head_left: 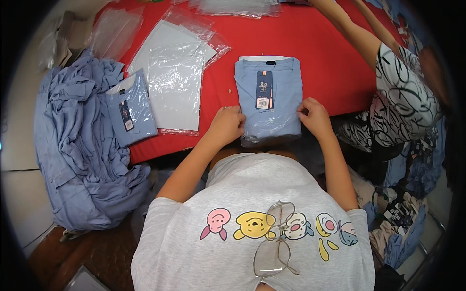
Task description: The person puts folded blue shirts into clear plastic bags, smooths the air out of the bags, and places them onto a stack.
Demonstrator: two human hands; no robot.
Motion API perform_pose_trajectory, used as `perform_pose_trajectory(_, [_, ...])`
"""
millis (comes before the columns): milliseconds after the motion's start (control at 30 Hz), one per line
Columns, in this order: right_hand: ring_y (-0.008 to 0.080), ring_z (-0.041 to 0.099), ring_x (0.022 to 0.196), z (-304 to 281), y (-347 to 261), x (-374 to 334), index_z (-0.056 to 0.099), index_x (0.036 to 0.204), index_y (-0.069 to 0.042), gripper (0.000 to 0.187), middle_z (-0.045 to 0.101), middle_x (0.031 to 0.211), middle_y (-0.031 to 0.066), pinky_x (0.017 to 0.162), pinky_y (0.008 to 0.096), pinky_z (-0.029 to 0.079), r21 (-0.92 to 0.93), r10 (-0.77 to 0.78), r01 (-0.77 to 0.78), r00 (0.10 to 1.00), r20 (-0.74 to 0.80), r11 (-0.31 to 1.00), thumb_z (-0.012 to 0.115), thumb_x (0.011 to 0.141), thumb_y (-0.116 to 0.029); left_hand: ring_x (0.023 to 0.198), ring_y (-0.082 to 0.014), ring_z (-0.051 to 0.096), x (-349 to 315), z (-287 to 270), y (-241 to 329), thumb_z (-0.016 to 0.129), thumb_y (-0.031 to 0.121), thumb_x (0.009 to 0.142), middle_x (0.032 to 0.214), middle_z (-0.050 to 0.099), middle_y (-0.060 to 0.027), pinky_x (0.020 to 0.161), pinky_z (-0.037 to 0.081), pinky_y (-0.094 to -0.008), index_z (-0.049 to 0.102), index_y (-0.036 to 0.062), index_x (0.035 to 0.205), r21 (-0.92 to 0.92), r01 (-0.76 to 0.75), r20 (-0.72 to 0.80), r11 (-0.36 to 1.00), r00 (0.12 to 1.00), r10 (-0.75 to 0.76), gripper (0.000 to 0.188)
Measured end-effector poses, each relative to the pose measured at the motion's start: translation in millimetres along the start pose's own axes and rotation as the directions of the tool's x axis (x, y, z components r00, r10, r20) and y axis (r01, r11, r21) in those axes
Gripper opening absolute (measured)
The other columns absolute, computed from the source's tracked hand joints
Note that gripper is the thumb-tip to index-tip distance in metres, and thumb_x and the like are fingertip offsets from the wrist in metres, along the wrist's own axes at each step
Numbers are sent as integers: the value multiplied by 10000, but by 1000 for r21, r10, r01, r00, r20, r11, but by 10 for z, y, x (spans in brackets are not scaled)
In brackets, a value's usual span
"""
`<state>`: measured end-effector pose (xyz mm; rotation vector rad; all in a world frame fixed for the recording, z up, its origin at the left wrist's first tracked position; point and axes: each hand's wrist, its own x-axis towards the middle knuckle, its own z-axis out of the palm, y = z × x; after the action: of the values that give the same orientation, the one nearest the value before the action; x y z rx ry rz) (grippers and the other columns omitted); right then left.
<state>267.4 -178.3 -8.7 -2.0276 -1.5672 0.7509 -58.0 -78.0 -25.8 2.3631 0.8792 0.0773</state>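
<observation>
Head view shows the folded blue shirt at the near edge of the red worktop, between the person's left hand and right hand. Both hands are apart from each other, each with fingertips drawn together at one side edge, seemingly pinching the clear bag around the shirt's lower part. Judging by this, folding and tagging are done and bagging is partway: the plastic shows plainly over the lower portion, while whether it covers the collar, where a white card peeks out, is hard to tell. Another folded shirt lies to the left, already inside plastic, beside a heap of blue cloth that appears loose and unfolded. Counted, there are two folded shirts, each bearing one dark hang tag, and one such heap, its pieces too tangled to number. At least two white sheets overlap left of centre, with clear plastic about them; several clear sleeves lie at the far edge, too layered to count. One other person, in a patterned sleeve, reaches across at the right.
</observation>
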Motion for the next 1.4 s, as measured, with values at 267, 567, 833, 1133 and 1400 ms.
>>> perform_pose_trajectory(267, [282,691,823,76,119,-21,697,885,20,107,667,953,128,755,377,555,79,46,-42,998,-53,996,763,803,36,895,-313,663,-92,164,252,762,-23,788,945,627,-150,757,526,-406,664,-13,805,-467,274,53,841,958,-282,100])
perform_pose_trajectory(567, [242,718,924,-25,269,-43,703,878,57,142,673,1056,118,817,343,586,238,-39,27,998,45,971,799,776,81,960,-292,620,-333,415,345,776,47,764,946,609,-98,840,496,-434,733,25,789,2,23,-158,1000,987,-23,54])
perform_pose_trajectory(833, [224,711,938,-7,286,2,713,884,65,149,672,1139,119,854,330,579,239,9,-38,993,122,970,815,775,71,993,-276,613,-313,437,223,790,78,786,977,617,-59,885,461,-437,745,82,832,93,11,-211,996,977,9,64])
perform_pose_trajectory(1133, [188,703,931,2,317,91,701,925,44,126,697,1067,104,831,313,566,191,28,-35,999,42,981,799,847,36,832,-311,652,-158,216,183,744,94,875,915,651,-83,894,471,-442,723,69,899,-199,222,-226,955,938,-265,41])
perform_pose_trajectory(1400, [256,673,800,-139,200,257,709,936,20,127,688,911,137,731,375,532,164,51,-43,998,-49,986,791,881,-60,1221,-370,624,102,156,341,749,142,899,1278,632,-149,1087,439,-517,649,59,1122,-293,143,-546,945,787,-289,258])
